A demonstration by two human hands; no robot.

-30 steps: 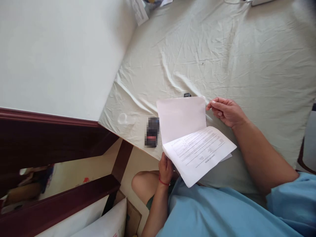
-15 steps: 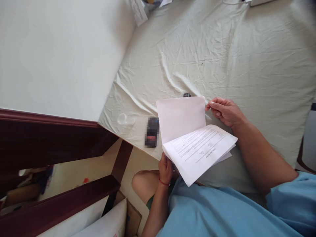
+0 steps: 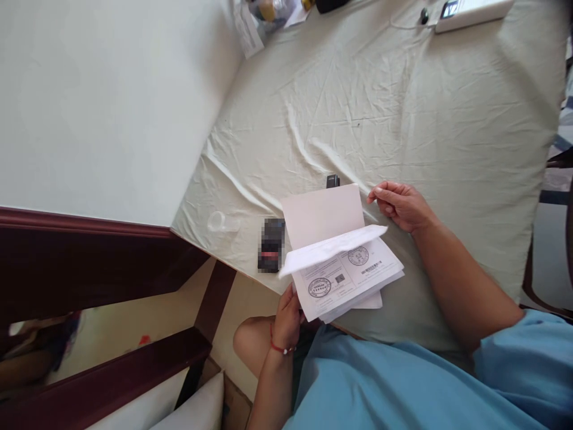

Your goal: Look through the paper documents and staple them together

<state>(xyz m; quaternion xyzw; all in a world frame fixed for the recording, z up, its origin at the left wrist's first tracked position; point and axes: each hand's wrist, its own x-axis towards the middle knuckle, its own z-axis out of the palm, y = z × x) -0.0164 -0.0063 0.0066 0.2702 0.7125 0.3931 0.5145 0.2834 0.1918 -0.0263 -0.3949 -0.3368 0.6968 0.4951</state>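
Observation:
A bundle of printed papers (image 3: 349, 280) is opened over the near edge of the cloth-covered table. Two round stamps, a barcode and fine print show on its upper sheet. One white page (image 3: 331, 249) stands half turned, seen nearly edge-on, in front of a blank, folded-back sheet (image 3: 324, 212). My left hand (image 3: 289, 316) grips the bundle at its lower left corner, with the fingers partly hidden under the paper. To the right of the blank sheet, my right hand (image 3: 400, 205) hovers with thumb and fingers pinched together, apart from the pages and with nothing visible in them.
A blurred dark object (image 3: 271, 245) lies left of the papers, beside a clear plastic cup-like item (image 3: 217, 221). A small black object (image 3: 332, 181) sits behind the sheet. At the far side are a white device (image 3: 474, 13) with a cable and a plastic bag (image 3: 273, 12).
The text page that lay over the bundle has swung up and away, uncovering the stamped sheet. My right hand stays pinched beside the papers. The view has shifted slightly.

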